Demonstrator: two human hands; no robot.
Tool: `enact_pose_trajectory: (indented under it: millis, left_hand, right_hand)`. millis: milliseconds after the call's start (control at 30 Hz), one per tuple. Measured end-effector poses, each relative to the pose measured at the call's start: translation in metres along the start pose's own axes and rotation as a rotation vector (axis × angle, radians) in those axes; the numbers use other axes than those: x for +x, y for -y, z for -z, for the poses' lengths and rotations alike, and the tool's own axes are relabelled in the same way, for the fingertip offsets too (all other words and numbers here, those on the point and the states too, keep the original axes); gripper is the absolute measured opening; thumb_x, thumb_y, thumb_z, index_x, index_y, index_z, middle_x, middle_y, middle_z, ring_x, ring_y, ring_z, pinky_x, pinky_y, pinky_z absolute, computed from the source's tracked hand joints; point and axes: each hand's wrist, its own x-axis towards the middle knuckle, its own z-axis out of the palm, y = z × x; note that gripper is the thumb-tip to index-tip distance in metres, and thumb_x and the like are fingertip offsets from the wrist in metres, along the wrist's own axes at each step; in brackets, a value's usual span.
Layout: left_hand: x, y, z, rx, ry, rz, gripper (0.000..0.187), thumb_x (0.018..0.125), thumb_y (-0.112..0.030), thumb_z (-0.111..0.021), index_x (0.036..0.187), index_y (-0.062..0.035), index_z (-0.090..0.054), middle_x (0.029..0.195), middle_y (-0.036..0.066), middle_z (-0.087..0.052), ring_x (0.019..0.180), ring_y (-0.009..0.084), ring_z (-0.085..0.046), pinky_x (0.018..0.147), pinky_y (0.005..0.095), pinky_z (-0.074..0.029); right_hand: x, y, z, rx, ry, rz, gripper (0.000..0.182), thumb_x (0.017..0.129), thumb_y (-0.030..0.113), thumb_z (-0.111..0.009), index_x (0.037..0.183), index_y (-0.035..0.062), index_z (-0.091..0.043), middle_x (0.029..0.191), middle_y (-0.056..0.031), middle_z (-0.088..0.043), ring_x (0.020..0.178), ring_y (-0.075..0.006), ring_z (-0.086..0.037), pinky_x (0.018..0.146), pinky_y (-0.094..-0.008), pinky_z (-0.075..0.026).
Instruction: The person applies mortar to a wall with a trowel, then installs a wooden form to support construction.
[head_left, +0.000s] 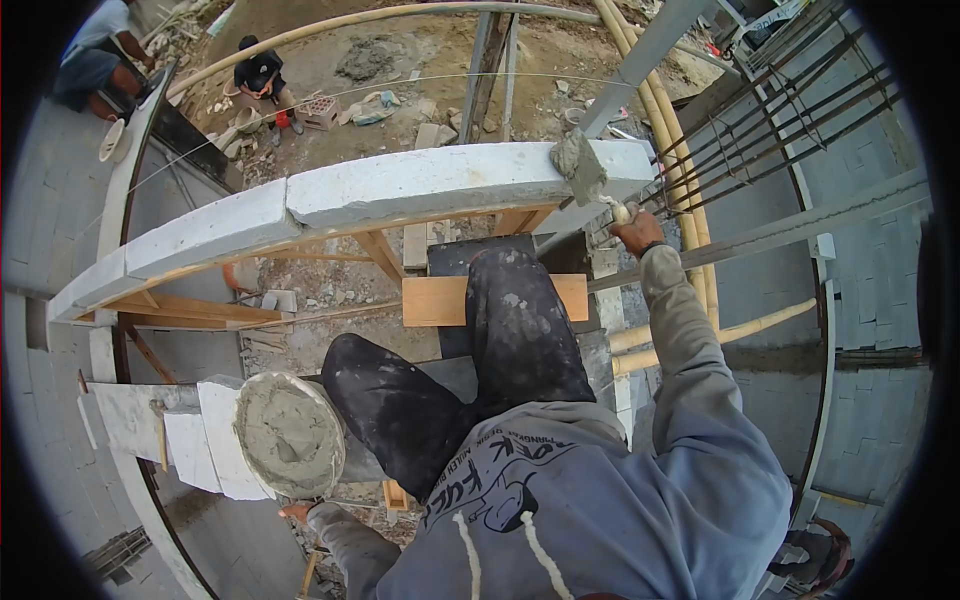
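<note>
My right hand (pixel 638 232) is closed around the handle of a trowel (pixel 603 196). Grey mortar (pixel 578 165) covers the blade, which lies over the right end of a row of white lightweight blocks (pixel 430 187). The row curves away to the left on timber supports. At my left side, a round bucket (pixel 337 425) full of wet mortar stands by white block pieces (pixel 222 435). My left hand (pixel 297 512) is right at the near edge of that bucket, its fingers small and partly hidden.
A wooden board (pixel 435 302) lies under my right leg. Bamboo poles (pixel 690 230) and steel bars (pixel 790 125) stand to the right. Below, one person (pixel 262 75) crouches by a crate (pixel 320 112); another person (pixel 95 55) is at upper left. A thin string crosses above the blocks.
</note>
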Motion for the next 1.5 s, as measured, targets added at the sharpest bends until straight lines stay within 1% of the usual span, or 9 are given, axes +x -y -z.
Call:
enact_pose_trajectory:
  millis: [67,200,267,467,733,833,967,1067,1500]
  left_hand:
    - [-0.001,-0.001,-0.003,0.009,0.003,0.0,0.1,0.077,-0.077,-0.027,0.111,0.0135,-0.053,0.112,0.028,-0.054,0.097,0.0408,-0.054,0.084,0.0491,-0.043]
    - [-0.008,-0.004,-0.011,0.037,0.01,0.0,0.1,0.077,-0.077,-0.027,0.111,0.0135,-0.053,0.112,0.028,-0.054,0.097,0.0411,-0.054,0.084,0.0493,-0.043]
    - [-0.013,-0.007,-0.016,0.047,0.011,-0.001,0.1,0.077,-0.077,-0.026,0.111,0.0136,-0.053,0.112,0.028,-0.054,0.097,0.0413,-0.054,0.084,0.0494,-0.043]
    - [-0.038,-0.009,-0.035,0.085,0.006,0.022,0.1,0.077,-0.077,-0.026,0.111,0.0137,-0.053,0.112,0.029,-0.054,0.097,0.0418,-0.054,0.084,0.0497,-0.042]
    - [-0.034,-0.015,-0.034,0.098,-0.122,0.036,0.101,0.077,-0.077,-0.025,0.111,0.0139,-0.053,0.112,0.029,-0.054,0.097,0.0424,-0.053,0.085,0.0501,-0.042]
    - [-0.034,-0.02,-0.036,0.084,-0.177,0.038,0.101,0.077,-0.077,-0.024,0.111,0.014,-0.052,0.112,0.029,-0.054,0.097,0.0427,-0.053,0.085,0.0503,-0.041]
    - [-0.038,-0.017,-0.033,0.096,-0.184,0.041,0.101,0.077,-0.077,-0.024,0.111,0.0141,-0.052,0.111,0.03,-0.054,0.097,0.043,-0.053,0.085,0.0504,-0.041]
    - [-0.047,-0.012,-0.035,0.119,-0.137,0.037,0.101,0.077,-0.077,-0.024,0.111,0.0139,-0.053,0.111,0.03,-0.054,0.097,0.0431,-0.053,0.085,0.0504,-0.041]
    - [-0.04,-0.012,-0.036,0.13,-0.065,0.028,0.103,0.076,-0.079,-0.021,0.11,0.013,-0.053,0.11,0.029,-0.055,0.097,0.0436,-0.052,0.085,0.0503,-0.04]
  right_hand:
    - [-0.002,0.007,0.004,-0.069,0.011,0.035,0.048,0.064,0.031,-0.068,0.098,-0.0019,-0.06,0.079,-0.0211,-0.064,0.075,-0.0344,-0.063,0.07,-0.0388,-0.048]
    - [0.004,0.009,0.005,-0.117,-0.045,0.053,0.046,0.064,0.031,-0.069,0.096,-0.0009,-0.062,0.087,-0.0239,-0.063,0.084,-0.0374,-0.061,0.075,-0.0406,-0.048]
    - [0.007,0.017,0.01,-0.195,0.088,-0.024,0.058,0.068,0.033,-0.063,0.118,0.004,-0.053,0.107,-0.0215,-0.06,0.101,-0.0362,-0.056,0.087,-0.041,-0.045]
    - [-0.001,0.047,0.013,-0.327,0.005,-0.098,0.058,0.071,0.03,-0.058,0.124,0.0071,-0.049,0.107,-0.021,-0.06,0.101,-0.034,-0.057,0.087,-0.0415,-0.045]
    - [-0.007,0.057,0.009,-0.436,0.006,0.082,0.054,0.073,0.026,-0.057,0.123,0.0077,-0.047,0.101,-0.0209,-0.062,0.096,-0.0356,-0.059,0.082,-0.0449,-0.046]
    - [-0.009,0.072,0.004,-0.42,0.094,0.079,0.063,0.07,0.023,-0.057,0.128,0.0036,-0.042,0.104,-0.0242,-0.06,0.098,-0.0363,-0.058,0.085,-0.0431,-0.046]
    - [-0.015,0.081,-0.01,-0.475,0.056,0.083,0.055,0.073,0.019,-0.052,0.125,0.0029,-0.043,0.1,-0.0245,-0.061,0.093,-0.0371,-0.059,0.082,-0.0439,-0.047]
    - [-0.025,0.097,-0.009,-0.502,0.059,0.101,0.038,0.08,0.016,-0.045,0.116,0.0031,-0.046,0.094,-0.0226,-0.062,0.09,-0.0375,-0.06,0.078,-0.0458,-0.047]
    - [-0.04,0.139,-0.034,-0.491,0.056,0.15,0.035,0.074,0.011,-0.057,0.106,0.0039,-0.047,0.09,-0.0182,-0.065,0.087,-0.0331,-0.063,0.075,-0.0419,-0.049]
